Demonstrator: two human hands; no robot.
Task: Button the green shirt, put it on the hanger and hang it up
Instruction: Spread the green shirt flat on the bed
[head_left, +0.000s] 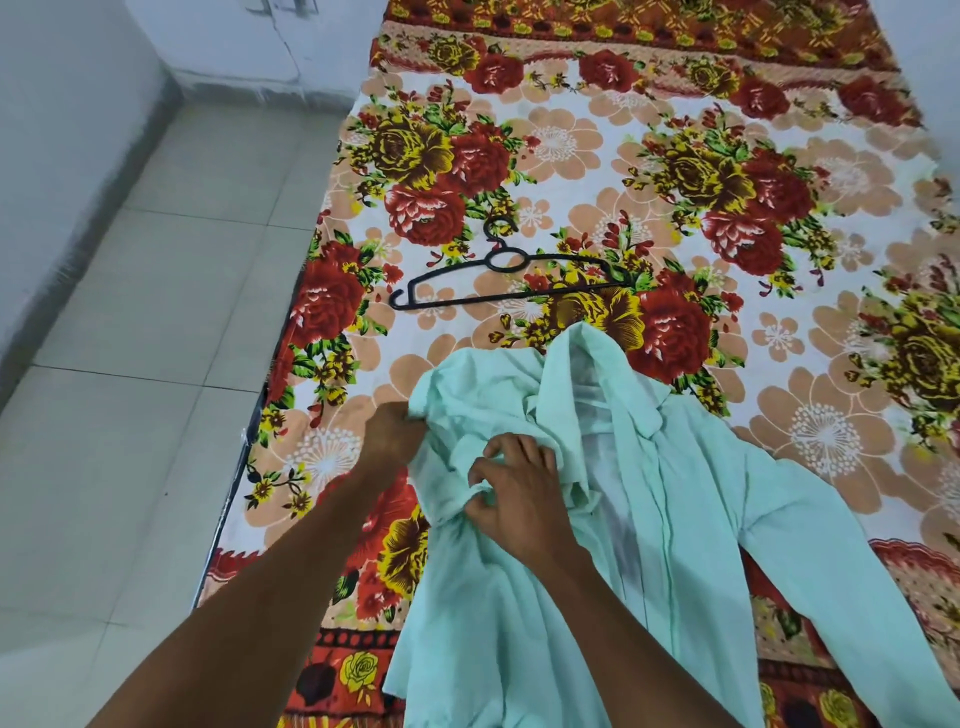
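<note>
The pale green shirt (675, 493) lies crumpled on the flowered bed, its front open and one sleeve stretched toward the lower right. My left hand (392, 434) pinches the shirt's left edge near the shoulder. My right hand (519, 493) grips a bunch of the same cloth a little right of it, fingers curled into the fabric. A black plastic hanger (498, 275) lies flat on the bedspread beyond the shirt, apart from both hands, its hook pointing away from me.
The bed with its red, yellow and peach flowered cover (779, 208) fills the middle and right. Its left edge drops to a pale tiled floor (145, 364). A white wall (62, 156) runs along the far left.
</note>
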